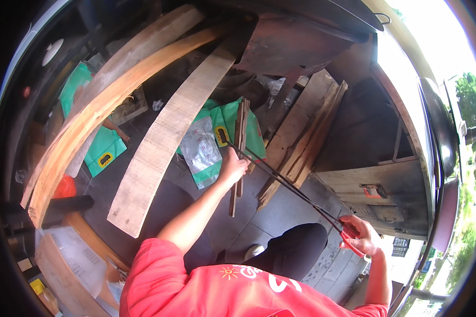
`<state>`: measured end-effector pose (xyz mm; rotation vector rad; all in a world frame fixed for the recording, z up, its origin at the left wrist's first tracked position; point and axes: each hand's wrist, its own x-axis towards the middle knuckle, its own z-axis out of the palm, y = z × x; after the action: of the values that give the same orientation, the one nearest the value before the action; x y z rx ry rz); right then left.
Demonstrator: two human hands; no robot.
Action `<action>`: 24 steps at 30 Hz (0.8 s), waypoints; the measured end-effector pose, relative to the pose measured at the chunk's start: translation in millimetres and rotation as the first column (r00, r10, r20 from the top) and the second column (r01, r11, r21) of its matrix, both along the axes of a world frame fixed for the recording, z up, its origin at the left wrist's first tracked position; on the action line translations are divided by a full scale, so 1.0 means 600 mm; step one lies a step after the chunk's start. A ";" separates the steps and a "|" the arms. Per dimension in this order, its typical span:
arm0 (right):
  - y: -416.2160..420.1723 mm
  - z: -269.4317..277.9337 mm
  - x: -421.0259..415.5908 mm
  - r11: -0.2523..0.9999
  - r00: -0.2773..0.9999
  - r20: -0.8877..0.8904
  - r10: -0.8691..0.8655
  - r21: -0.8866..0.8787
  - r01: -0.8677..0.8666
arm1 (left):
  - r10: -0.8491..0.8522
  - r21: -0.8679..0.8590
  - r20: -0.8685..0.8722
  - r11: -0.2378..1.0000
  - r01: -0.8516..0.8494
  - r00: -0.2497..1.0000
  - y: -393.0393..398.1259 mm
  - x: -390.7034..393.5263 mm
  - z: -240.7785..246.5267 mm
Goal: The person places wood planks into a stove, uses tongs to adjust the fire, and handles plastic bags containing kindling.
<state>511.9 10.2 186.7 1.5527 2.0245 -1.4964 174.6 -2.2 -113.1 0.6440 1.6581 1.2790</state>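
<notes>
My right hand [361,235] grips the red handles of long dark metal tongs [289,184] at the right. Their two thin rods stretch up and left, slightly apart at the far end. My left hand [233,166], fingers curled, seems to hold one rod near its tip. Narrow wooden slats [241,126] cross behind that hand; whether the fingers touch them is unclear. Beyond lie green plastic bags [227,111] with a clear printed packet [201,144] on top.
Long boards [174,115] and a rough-edged plank [83,119] slope across the left. Split planks [301,138] lie on the tiled floor beside a dark metal-fronted cabinet [373,194]. A wooden box [59,265] with papers sits at lower left; a red ball-like object [64,187] is behind it.
</notes>
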 end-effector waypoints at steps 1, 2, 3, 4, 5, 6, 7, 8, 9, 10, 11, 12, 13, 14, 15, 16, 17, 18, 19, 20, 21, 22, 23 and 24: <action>-0.002 0.002 -0.007 0.999 1.000 -0.002 -0.030 -0.023 0.030 | 0.005 0.006 -0.067 1.000 -0.004 0.998 0.003 0.001 -0.012; -0.003 0.003 -0.012 0.999 0.999 0.006 -0.038 -0.026 0.038 | 0.013 0.009 -0.135 1.000 -0.012 0.991 0.005 0.001 -0.025; -0.005 0.005 -0.016 0.998 0.999 0.015 -0.049 -0.026 0.049 | 0.022 0.013 -0.203 1.000 -0.020 0.979 0.008 0.001 -0.029; -0.005 0.007 -0.018 0.998 0.998 0.024 -0.058 -0.026 0.059 | 0.014 0.012 -0.129 1.000 -0.013 0.991 0.010 -0.002 -0.033; -0.005 0.005 -0.016 0.996 0.997 0.004 -0.077 -0.034 0.077 | 0.006 0.018 -0.087 1.000 -0.004 0.996 0.011 -0.004 -0.037; -0.006 0.003 -0.009 0.994 0.995 -0.011 -0.098 -0.039 0.098 | -0.004 0.028 -0.040 1.000 0.005 0.999 0.014 -0.004 -0.033; -0.007 0.002 0.001 0.991 0.992 -0.026 -0.125 -0.046 0.124 | -0.022 0.042 -0.024 0.999 0.023 0.999 0.016 -0.002 -0.014; -0.007 0.004 0.007 0.984 0.985 -0.041 -0.165 -0.072 0.162 | -0.038 0.057 -0.008 0.998 0.039 0.999 0.016 -0.001 0.006; -0.007 0.006 0.014 0.975 0.977 -0.060 -0.203 -0.103 0.196 | -0.089 0.120 0.161 0.990 0.070 0.983 0.011 -0.006 0.029; -0.006 0.007 0.020 0.964 0.968 -0.076 -0.240 -0.133 0.228 | -0.146 0.187 0.323 0.978 0.089 0.935 0.006 -0.012 0.055; -0.005 0.007 0.029 0.957 0.961 -0.092 -0.262 -0.149 0.247 | -0.209 0.256 0.471 0.962 0.094 0.857 0.001 -0.018 0.076; -0.006 0.008 0.040 0.951 0.953 -0.110 -0.281 -0.164 0.261 | -0.254 0.332 0.561 0.941 0.066 0.788 -0.003 -0.023 0.093; -0.005 0.010 0.050 0.944 0.945 -0.125 -0.302 -0.178 0.278 | -0.317 0.385 0.656 0.921 0.058 0.685 -0.006 -0.029 0.110; -0.005 0.018 0.057 0.898 0.909 -0.113 -0.401 -0.242 0.366 | -0.380 0.436 0.730 0.899 0.041 0.568 -0.009 -0.036 0.126; -0.004 0.010 0.088 0.863 0.871 -0.193 -0.452 -0.343 0.372 | -0.443 0.488 0.781 0.873 0.013 0.440 -0.013 -0.043 0.138; -0.001 0.008 0.099 0.851 0.862 -0.209 -0.462 -0.377 0.364 | -0.458 0.491 0.814 0.871 -0.001 0.356 -0.019 -0.044 0.138; 0.002 0.008 0.102 0.839 0.853 -0.224 -0.472 -0.411 0.356 | -0.474 0.514 0.782 0.857 0.011 0.404 -0.020 -0.048 0.141; 0.004 0.005 0.102 0.850 0.856 -0.231 -0.462 -0.390 0.354 | -0.488 0.534 0.747 0.845 0.029 0.451 -0.022 -0.053 0.147; 0.005 0.002 0.101 0.861 0.859 -0.237 -0.453 -0.368 0.352 | -0.500 0.553 0.711 0.832 0.048 0.495 -0.025 -0.057 0.153; 0.006 0.001 0.099 0.870 0.862 -0.243 -0.444 -0.347 0.350 | -0.491 0.567 0.627 0.820 0.078 0.605 -0.029 -0.061 0.158; 0.009 0.000 0.092 0.861 0.855 -0.256 -0.451 -0.377 0.341 | -0.484 0.566 0.666 0.824 0.039 0.567 -0.032 -0.065 0.159; 0.013 0.001 0.082 0.851 0.848 -0.268 -0.458 -0.407 0.332 | -0.477 0.562 0.703 0.827 0.000 0.528 -0.032 -0.069 0.159; 0.014 0.001 0.075 0.840 0.839 -0.279 -0.466 -0.436 0.322 | -0.471 0.556 0.736 0.830 -0.039 0.486 -0.033 -0.072 0.159; 0.015 -0.005 0.075 0.827 0.820 -0.307 -0.483 -0.469 0.311 | -0.434 0.517 0.767 0.854 -0.056 0.472 -0.033 -0.073 0.158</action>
<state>556.7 19.0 183.8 1.6574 1.4405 -2.4106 130.6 -21.9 -18.4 0.3203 0.3713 1.4865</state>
